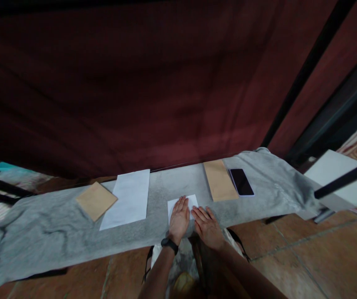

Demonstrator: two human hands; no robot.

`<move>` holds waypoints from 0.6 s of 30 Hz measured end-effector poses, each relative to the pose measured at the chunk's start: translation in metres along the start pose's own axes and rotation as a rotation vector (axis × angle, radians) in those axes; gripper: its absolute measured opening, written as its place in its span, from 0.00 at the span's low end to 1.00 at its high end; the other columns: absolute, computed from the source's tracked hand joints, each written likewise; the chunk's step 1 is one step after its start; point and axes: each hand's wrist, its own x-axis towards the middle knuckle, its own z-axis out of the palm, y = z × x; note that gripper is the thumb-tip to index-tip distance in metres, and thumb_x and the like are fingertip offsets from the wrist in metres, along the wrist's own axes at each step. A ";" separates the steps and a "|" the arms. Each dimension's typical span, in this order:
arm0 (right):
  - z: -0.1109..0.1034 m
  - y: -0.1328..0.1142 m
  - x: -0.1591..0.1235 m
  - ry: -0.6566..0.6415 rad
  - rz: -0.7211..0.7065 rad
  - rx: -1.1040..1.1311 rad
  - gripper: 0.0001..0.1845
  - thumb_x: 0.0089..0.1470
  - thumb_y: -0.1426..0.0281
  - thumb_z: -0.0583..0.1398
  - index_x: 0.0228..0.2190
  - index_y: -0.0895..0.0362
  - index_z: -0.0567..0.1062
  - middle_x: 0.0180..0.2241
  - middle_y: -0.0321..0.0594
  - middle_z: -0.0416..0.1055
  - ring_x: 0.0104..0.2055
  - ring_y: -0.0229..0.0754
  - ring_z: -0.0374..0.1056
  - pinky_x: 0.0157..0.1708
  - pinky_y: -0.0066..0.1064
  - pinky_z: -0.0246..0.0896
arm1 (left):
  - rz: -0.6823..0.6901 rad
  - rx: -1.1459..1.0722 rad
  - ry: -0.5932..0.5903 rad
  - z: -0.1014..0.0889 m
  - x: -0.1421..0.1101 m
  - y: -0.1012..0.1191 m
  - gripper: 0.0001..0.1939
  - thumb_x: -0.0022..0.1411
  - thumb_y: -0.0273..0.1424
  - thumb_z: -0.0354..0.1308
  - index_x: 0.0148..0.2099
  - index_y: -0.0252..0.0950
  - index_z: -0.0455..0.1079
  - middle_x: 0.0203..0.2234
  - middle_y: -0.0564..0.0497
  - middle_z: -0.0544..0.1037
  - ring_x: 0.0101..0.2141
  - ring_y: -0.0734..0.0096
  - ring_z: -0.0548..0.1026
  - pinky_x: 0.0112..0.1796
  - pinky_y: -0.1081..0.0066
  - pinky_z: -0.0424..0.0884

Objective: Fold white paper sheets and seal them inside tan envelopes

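- One small white paper sheet (193, 202) lay midway along the near edge of the long, grey-cloth-covered table (175, 178).
- The left hand (179, 218) pressed flat on it, fingers together.
- The right hand (208, 226) rested fingertips at its right side, fingers slightly spread.
- Leftward, a square tan paper piece (96, 201) overlapped a large white paper sheet (130, 199).
- Toward the far edge, a rectangular tan paper piece (221, 180) lay just beside a black-screened phone (242, 182).

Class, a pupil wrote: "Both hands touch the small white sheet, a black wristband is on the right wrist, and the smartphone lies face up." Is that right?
The wrist is wrong: the head view shows the black wristband on the left wrist. Left hand and right hand do touch the small white sheet, and the smartphone lies face up.
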 end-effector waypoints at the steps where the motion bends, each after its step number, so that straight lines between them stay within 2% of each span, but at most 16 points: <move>1: 0.000 0.000 0.000 0.002 -0.003 -0.002 0.25 0.65 0.73 0.53 0.62 0.53 0.66 0.63 0.39 0.65 0.66 0.44 0.59 0.70 0.46 0.40 | -0.003 0.002 -0.001 0.000 0.000 0.000 0.23 0.72 0.28 0.42 0.66 0.34 0.61 0.65 0.42 0.66 0.66 0.60 0.61 0.63 0.54 0.63; 10: -0.004 -0.003 0.001 0.003 -0.002 -0.001 0.25 0.65 0.74 0.51 0.61 0.54 0.68 0.63 0.40 0.66 0.65 0.45 0.60 0.69 0.47 0.42 | -0.024 -0.022 0.007 -0.004 0.001 0.004 0.24 0.71 0.28 0.43 0.65 0.33 0.63 0.64 0.42 0.67 0.66 0.60 0.61 0.63 0.53 0.63; 18: 0.002 0.000 -0.002 0.016 -0.012 -0.013 0.25 0.65 0.73 0.52 0.62 0.53 0.67 0.62 0.40 0.66 0.65 0.45 0.61 0.68 0.47 0.45 | -0.015 -0.043 0.019 -0.002 0.002 0.002 0.23 0.71 0.28 0.42 0.65 0.33 0.64 0.63 0.41 0.68 0.65 0.60 0.62 0.63 0.52 0.64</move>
